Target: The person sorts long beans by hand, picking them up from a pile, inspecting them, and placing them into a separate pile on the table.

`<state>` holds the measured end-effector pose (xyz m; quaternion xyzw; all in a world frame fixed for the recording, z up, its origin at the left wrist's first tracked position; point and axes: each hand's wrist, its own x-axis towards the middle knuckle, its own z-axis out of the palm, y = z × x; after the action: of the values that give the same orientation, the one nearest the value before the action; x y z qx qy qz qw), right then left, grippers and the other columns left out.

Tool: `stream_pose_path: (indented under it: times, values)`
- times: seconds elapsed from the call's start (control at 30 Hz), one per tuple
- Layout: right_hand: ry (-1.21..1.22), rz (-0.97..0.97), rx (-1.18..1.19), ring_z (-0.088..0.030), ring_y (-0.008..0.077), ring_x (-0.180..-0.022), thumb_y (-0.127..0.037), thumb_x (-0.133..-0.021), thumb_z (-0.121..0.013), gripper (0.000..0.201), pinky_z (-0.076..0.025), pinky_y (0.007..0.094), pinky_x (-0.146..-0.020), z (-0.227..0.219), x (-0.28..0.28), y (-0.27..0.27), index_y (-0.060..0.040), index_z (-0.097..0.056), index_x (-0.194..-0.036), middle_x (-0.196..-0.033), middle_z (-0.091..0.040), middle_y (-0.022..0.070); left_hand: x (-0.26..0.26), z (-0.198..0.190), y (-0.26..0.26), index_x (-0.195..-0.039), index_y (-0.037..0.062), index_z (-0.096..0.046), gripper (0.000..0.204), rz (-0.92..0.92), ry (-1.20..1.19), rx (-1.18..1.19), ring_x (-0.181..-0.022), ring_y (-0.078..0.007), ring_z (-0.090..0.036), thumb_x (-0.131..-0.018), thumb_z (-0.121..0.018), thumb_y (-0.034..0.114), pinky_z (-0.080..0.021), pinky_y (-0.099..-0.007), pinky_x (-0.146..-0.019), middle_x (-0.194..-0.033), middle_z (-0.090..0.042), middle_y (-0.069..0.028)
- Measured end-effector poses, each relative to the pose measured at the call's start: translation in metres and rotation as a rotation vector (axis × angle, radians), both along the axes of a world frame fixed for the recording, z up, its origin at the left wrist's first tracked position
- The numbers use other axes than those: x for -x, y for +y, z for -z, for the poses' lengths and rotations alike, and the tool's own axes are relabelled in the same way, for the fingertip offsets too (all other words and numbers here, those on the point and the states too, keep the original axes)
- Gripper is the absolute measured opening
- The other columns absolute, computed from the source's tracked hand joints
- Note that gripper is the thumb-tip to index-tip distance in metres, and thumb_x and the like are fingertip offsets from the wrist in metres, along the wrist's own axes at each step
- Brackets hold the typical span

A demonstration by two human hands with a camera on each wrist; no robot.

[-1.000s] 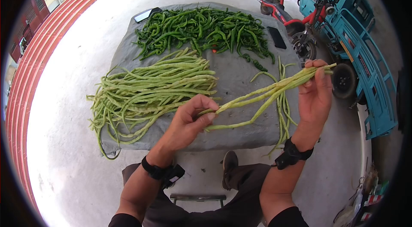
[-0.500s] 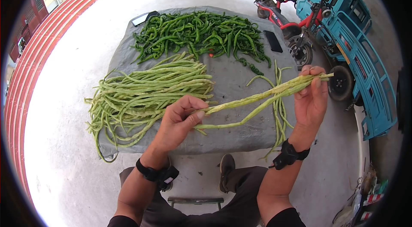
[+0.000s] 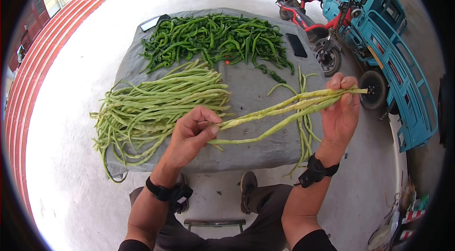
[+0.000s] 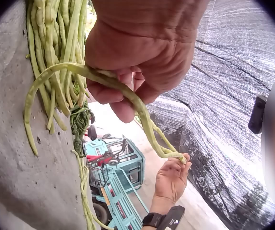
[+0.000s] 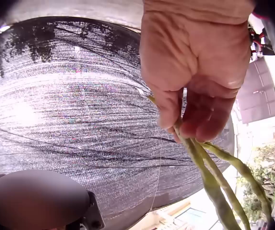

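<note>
Several long beans (image 3: 258,139) stretch between my two hands above the cloth-covered table (image 3: 251,156). My right hand (image 3: 340,113) pinches them near one end, with the tips poking out past the fingers. Further along, my left hand (image 3: 192,132) pinches the beans between thumb and fingers. In the left wrist view one bean (image 4: 144,115) arcs beneath that hand, its tail hanging down over the cloth. The right wrist view shows about three beans (image 5: 214,191) running out from my right fingertips. A thick pile of long beans (image 3: 161,104) lies left of my left hand.
Green chili peppers (image 3: 204,37) are heaped along the far side. A dark phone (image 3: 296,45) lies to their right, a pale-screened one (image 3: 150,24) to their left. Some loose long beans (image 3: 303,127) hang over the near right edge. A blue three-wheeler (image 3: 393,61) stands beyond.
Both hands still hold the beans; my right hand has come slightly lower and my left hand has shifted left. The beans fan apart more between them. The view has turned slightly.
</note>
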<state>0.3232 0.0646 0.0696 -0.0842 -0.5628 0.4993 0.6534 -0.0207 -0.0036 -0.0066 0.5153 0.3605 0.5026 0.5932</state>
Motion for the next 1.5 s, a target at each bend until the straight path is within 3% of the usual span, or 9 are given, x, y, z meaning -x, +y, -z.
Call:
stream_pose_path:
  times: [0.17,0.37,0.47,0.57,0.7,0.83,0.93,1.03,1.5]
  values:
    - [0.007,-0.011,0.007,-0.061,0.013,-0.079,-0.025,-0.101,-0.074,0.032,-0.058,0.03,-0.063,0.001,0.001,0.0,-0.0034,-0.06,-0.12,-0.117,-0.058,0.0131,-0.005,0.007,0.002,-0.115,0.0083,-0.063,0.016,0.033,-0.081,-0.025,-0.099,-0.0056,-0.062,-0.1,-0.07,0.006,-0.047,-0.0211,-0.08,-0.11,-0.066,0.0028]
    - [-0.063,-0.046,0.043,-0.06,0.0136,-0.077,-0.027,-0.098,-0.077,0.034,-0.056,0.0296,-0.06,-0.002,0.032,-0.002,-0.0029,-0.061,-0.116,-0.11,-0.061,0.0142,-0.014,-0.009,0.0,-0.118,0.0048,-0.065,0.025,-0.212,0.523,-0.368,-0.111,-0.0175,-0.064,-0.095,-0.074,0.011,-0.047,-0.0337,-0.095,-0.119,-0.068,-0.0037]
    - [-0.16,-0.123,0.093,-0.053,0.0098,-0.079,-0.026,-0.099,-0.076,0.032,-0.05,0.0239,-0.067,-0.004,0.052,-0.007,-0.0051,-0.059,-0.116,-0.108,-0.057,0.0095,-0.02,-0.011,0.004,-0.118,0.0049,-0.067,0.026,-0.33,0.534,-0.551,-0.112,-0.0198,-0.064,-0.094,-0.075,0.015,-0.048,-0.0343,-0.094,-0.118,-0.07,-0.0062]
    - [-0.218,-0.109,0.061,-0.062,0.0148,-0.079,-0.026,-0.098,-0.076,0.032,-0.053,0.0271,-0.063,0.001,0.07,-0.002,-0.0003,-0.063,-0.112,-0.107,-0.065,0.0157,-0.027,-0.02,0.0,-0.117,0.0052,-0.069,0.025,-0.285,0.421,-0.504,-0.111,-0.0189,-0.064,-0.095,-0.074,0.015,-0.048,-0.0336,-0.093,-0.117,-0.072,-0.0064]
    - [-0.243,-0.171,0.062,-0.063,0.0149,-0.082,-0.025,-0.099,-0.076,0.032,-0.052,0.0253,-0.067,0.005,0.089,-0.003,0.0009,-0.064,-0.113,-0.106,-0.066,0.0161,-0.032,-0.025,-0.005,-0.115,0.0044,-0.07,0.023,-0.159,0.343,-0.452,-0.104,-0.0163,-0.066,-0.094,-0.075,0.011,-0.049,-0.0328,-0.086,-0.115,-0.073,-0.0051]
    - [-0.274,-0.196,0.041,-0.063,0.0151,-0.084,-0.027,-0.099,-0.076,0.034,-0.051,0.0249,-0.067,0.005,0.098,-0.004,0.0015,-0.064,-0.112,-0.107,-0.066,0.0173,-0.04,-0.023,-0.006,-0.108,0.006,-0.07,0.018,-0.228,0.257,-0.455,-0.09,-0.017,-0.064,-0.092,-0.078,0.011,-0.05,-0.0324,-0.077,-0.097,-0.069,-0.0027]
    - [-0.275,-0.213,0.041,-0.064,0.015,-0.084,-0.028,-0.098,-0.077,0.035,-0.051,0.0246,-0.066,0.007,0.104,-0.004,0.0018,-0.064,-0.112,-0.107,-0.067,0.0179,-0.036,-0.02,-0.006,-0.103,0.0055,-0.07,0.013,-0.208,0.259,-0.424,-0.086,-0.0163,-0.064,-0.093,-0.078,0.009,-0.049,-0.0317,-0.076,-0.095,-0.068,-0.0025]
    - [-0.275,-0.226,0.04,-0.064,0.0146,-0.084,-0.028,-0.098,-0.077,0.036,-0.051,0.0242,-0.065,0.007,0.105,-0.003,0.0021,-0.064,-0.112,-0.107,-0.067,0.0179,-0.036,-0.022,-0.008,-0.099,0.0045,-0.069,0.01,-0.204,0.219,-0.36,-0.082,-0.0092,-0.054,-0.095,-0.077,0.009,-0.046,-0.0257,-0.075,-0.093,-0.064,0.002]
    - [-0.288,-0.23,0.049,-0.065,0.0144,-0.084,-0.027,-0.099,-0.076,0.034,-0.052,0.0243,-0.065,0.007,0.105,-0.004,0.0021,-0.065,-0.112,-0.107,-0.067,0.0175,-0.035,-0.023,-0.008,-0.097,0.0046,-0.07,0.012,-0.162,0.169,-0.243,-0.079,-0.0053,-0.05,-0.097,-0.078,0.013,-0.043,-0.0233,-0.072,-0.091,-0.062,0.0055]
